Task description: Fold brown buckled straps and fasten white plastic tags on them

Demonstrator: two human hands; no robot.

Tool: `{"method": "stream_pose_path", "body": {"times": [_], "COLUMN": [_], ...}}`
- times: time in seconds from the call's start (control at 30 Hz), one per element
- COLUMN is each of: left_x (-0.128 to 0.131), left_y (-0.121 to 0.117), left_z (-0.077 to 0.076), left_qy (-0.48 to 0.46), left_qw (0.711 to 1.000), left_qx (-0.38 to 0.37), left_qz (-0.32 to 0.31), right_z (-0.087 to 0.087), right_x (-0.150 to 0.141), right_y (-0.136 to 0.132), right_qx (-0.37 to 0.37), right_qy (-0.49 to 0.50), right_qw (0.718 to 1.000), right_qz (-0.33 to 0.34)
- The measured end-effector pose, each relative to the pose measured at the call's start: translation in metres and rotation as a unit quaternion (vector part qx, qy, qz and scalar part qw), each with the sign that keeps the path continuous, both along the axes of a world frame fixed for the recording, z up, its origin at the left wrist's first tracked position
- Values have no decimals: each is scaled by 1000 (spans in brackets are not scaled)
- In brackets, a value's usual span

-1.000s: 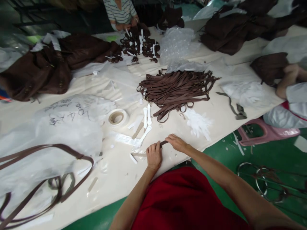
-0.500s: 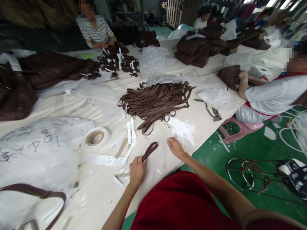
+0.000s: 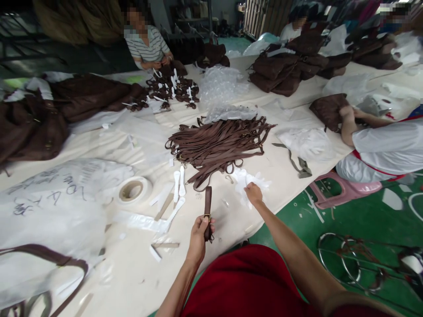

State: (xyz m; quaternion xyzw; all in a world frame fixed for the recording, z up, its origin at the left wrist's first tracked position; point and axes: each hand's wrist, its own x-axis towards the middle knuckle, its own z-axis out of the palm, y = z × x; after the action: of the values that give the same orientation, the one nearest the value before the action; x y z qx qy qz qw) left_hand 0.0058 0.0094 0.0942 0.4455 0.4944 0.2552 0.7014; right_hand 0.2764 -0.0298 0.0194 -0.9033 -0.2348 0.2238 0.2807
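Observation:
My left hand (image 3: 198, 233) is closed round a folded brown strap (image 3: 208, 202) with a brass buckle. The strap stands up from the fist, and a metal clip hangs at its lower end. My right hand (image 3: 254, 193), fingers curled together, is at a pile of thin white strips (image 3: 242, 178); whatever its fingertips grip is hidden. Just beyond lies a big heap of brown straps (image 3: 218, 143) with brass fittings. Left of the held strap are long white plastic pieces (image 3: 176, 187) and a roll of white tape (image 3: 134, 190).
A large marked plastic bag (image 3: 66, 220) covers the left of the table, with a loose brown strap (image 3: 49, 255) over it. Brown bags (image 3: 29, 125) lie at far left. A co-worker (image 3: 390, 145) sits at right by a pink stool (image 3: 346, 189); another person (image 3: 147, 46) is across the table.
My right hand has let go of the strap and moved right to the white pile. My left hand has turned the strap upright, showing its buckle. The view has lifted.

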Motion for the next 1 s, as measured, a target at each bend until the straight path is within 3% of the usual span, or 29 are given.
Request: {"method": "stream_pose_path", "body": {"times": [0.07,0.23,0.47,0.57,0.73,0.83,1.0], "left_x": [8,25,50,62,72,67,54], "left_y": [-3,-8,-14,-17,-20,-22,-27], "left_z": [9,24,44,55,64,65,70], "left_qy": [-27,-31,-25,-36,-45,-34,-25], "left_qw": [999,999,997,994,982,982,984], "left_qx": [-32,3,64,104,144,149,154], "left_qz": [20,41,18,-26,-112,-110,-92], "right_z": [3,22,81,103,120,124,123], "right_x": [2,10,10,-5,-41,-54,-59], "right_y": [-2,-11,-21,-19,-14,-15,-21], "right_qx": [43,180,302,289,233,246,240], "right_qy": [38,146,325,421,469,476,449], "right_qw": [998,973,896,859,847,833,844], "right_qz": [-1,-2,35,32,95,140,169]}}
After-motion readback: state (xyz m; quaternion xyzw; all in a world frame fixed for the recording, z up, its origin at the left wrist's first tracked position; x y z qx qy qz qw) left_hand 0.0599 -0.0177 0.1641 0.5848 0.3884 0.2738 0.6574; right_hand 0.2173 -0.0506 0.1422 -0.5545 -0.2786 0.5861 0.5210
